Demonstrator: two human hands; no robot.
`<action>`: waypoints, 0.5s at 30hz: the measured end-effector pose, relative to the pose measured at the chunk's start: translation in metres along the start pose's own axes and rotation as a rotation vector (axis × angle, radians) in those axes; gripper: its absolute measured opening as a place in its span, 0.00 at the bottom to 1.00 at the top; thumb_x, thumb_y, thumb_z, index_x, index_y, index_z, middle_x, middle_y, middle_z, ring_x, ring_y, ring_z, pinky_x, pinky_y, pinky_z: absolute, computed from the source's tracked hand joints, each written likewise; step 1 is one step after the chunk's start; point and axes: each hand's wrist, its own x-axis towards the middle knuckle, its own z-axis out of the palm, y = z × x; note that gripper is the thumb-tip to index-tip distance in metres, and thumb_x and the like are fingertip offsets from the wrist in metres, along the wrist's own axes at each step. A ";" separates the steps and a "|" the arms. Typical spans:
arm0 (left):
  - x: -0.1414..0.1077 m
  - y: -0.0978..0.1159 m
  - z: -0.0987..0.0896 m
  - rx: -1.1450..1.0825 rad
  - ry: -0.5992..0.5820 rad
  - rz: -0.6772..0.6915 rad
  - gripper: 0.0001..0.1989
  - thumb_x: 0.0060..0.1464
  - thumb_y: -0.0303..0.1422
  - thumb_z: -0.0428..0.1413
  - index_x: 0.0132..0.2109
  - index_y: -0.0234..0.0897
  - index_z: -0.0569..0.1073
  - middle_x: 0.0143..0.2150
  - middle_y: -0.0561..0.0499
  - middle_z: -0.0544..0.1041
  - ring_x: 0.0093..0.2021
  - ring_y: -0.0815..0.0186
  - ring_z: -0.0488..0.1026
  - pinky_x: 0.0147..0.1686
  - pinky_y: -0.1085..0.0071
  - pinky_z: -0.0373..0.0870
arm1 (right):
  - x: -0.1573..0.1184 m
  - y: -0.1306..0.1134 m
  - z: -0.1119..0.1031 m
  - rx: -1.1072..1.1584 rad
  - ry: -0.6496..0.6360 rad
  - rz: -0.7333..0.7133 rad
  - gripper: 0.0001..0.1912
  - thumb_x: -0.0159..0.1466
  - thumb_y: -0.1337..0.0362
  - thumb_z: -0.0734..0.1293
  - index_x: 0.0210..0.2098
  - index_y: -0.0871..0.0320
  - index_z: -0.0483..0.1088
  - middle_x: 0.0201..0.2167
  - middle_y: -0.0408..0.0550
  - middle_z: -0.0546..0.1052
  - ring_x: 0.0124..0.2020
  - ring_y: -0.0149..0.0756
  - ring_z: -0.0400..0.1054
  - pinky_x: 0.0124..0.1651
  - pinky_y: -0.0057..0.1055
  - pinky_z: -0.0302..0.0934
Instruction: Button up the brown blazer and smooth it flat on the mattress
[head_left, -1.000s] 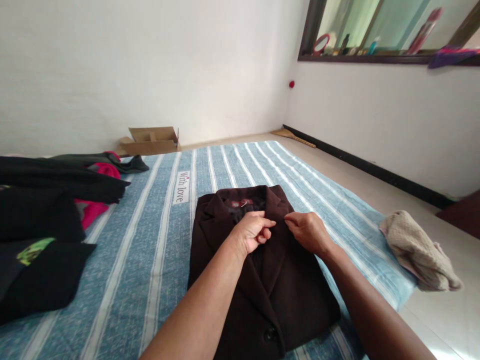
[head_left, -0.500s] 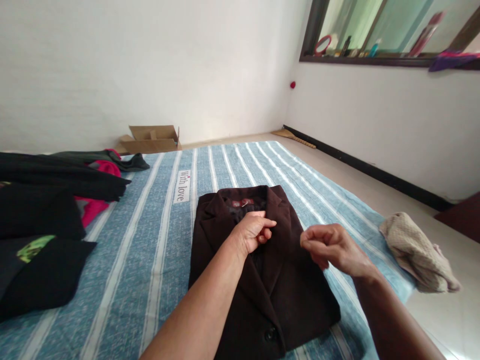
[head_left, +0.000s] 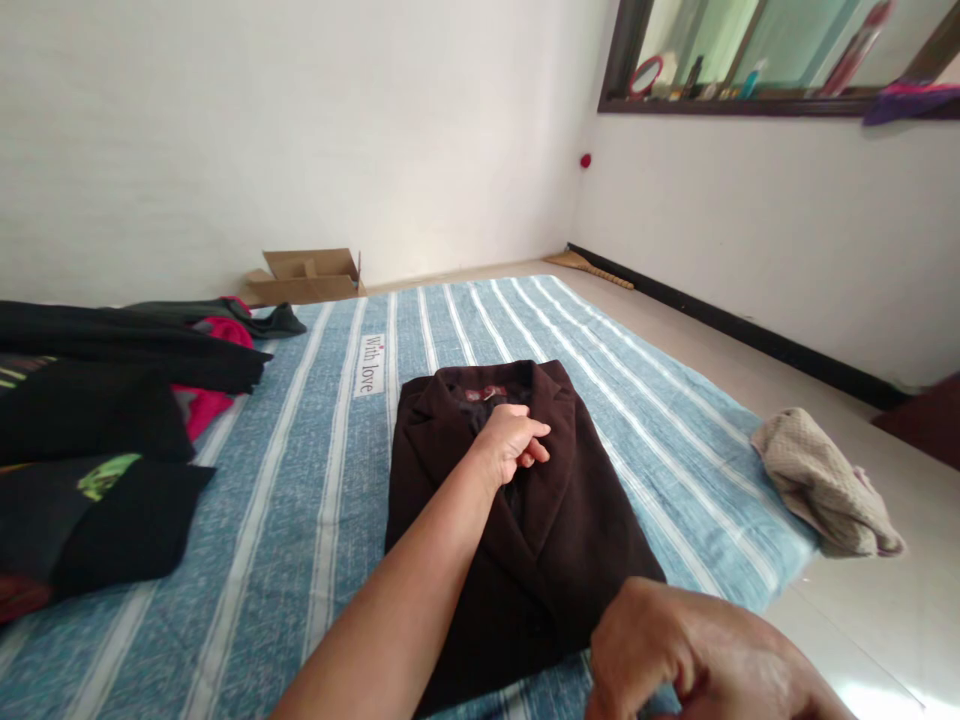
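Note:
A dark brown jacket lies folded with its front up on the striped bedspread, collar pointing away from me. Its lapels and a red label inside the neck show. My left hand rests on the jacket's chest, index finger stretched across the lapel and the other fingers loosely bent, holding nothing that I can see. Low in the picture, my right hand is bent downward over the jacket's lower right corner. Its fingertips are cut off by the bottom edge, so any grip or contact is hidden.
Dark clothes with pink parts lie piled at the left of the blue striped bedspread. A beige cloth sits at the bed's right edge. Beyond the bed are an open cardboard box and a broom on the floor.
My right hand has moved down and toward me, from beside the jacket's right edge to its lower corner. My left hand stays on the lapel. The view has shifted slightly.

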 end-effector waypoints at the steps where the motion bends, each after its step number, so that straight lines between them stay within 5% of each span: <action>1: 0.000 0.000 0.001 0.028 0.016 0.006 0.06 0.47 0.22 0.54 0.28 0.35 0.64 0.09 0.58 0.62 0.08 0.74 0.57 0.13 0.78 0.44 | 0.001 -0.002 -0.002 -0.041 0.052 0.017 0.12 0.60 0.61 0.62 0.22 0.59 0.66 0.20 0.41 0.67 0.24 0.26 0.62 0.29 0.21 0.55; 7: -0.008 0.007 0.002 0.156 0.078 0.019 0.13 0.47 0.26 0.58 0.42 0.29 0.67 0.09 0.60 0.61 0.09 0.70 0.61 0.13 0.78 0.45 | 0.004 0.012 -0.013 -0.455 0.553 0.275 0.09 0.60 0.70 0.58 0.26 0.59 0.67 0.18 0.38 0.61 0.20 0.24 0.53 0.24 0.23 0.46; 12: -0.018 0.011 0.000 0.455 0.097 0.127 0.09 0.42 0.26 0.60 0.33 0.33 0.69 0.10 0.59 0.62 0.10 0.67 0.64 0.15 0.76 0.48 | 0.007 0.029 -0.012 -0.605 0.656 0.379 0.11 0.61 0.69 0.57 0.28 0.58 0.69 0.18 0.39 0.64 0.21 0.25 0.57 0.25 0.24 0.47; 15: -0.024 0.009 0.001 0.703 0.210 0.265 0.11 0.39 0.24 0.61 0.31 0.37 0.68 0.14 0.56 0.65 0.19 0.62 0.70 0.21 0.74 0.56 | 0.009 0.031 -0.012 -0.650 0.642 0.399 0.11 0.61 0.68 0.57 0.30 0.57 0.70 0.20 0.40 0.68 0.22 0.27 0.61 0.26 0.25 0.48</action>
